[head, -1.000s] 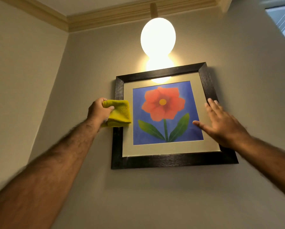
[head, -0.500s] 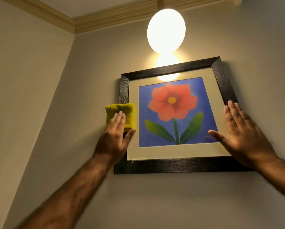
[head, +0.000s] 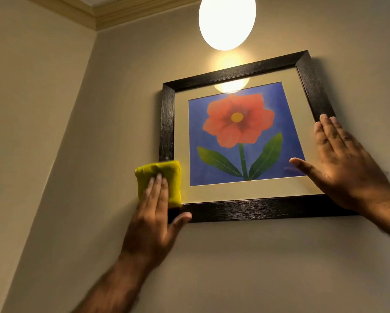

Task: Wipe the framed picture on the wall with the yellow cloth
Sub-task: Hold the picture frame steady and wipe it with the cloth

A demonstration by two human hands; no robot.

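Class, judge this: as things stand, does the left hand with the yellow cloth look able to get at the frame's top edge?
Probably yes: the left hand presses the yellow cloth on the frame low on its left side, and nothing blocks the way up.

The yellow cloth (head: 159,182) hides the picture frame's (head: 257,210) lower-left corner; the lamp (head: 226,21) is cut off at the top edge.

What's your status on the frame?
Left hand flat, pressing yellow cloth on frame lower-left. Right hand open, bracing right side. Nothing obstructing.
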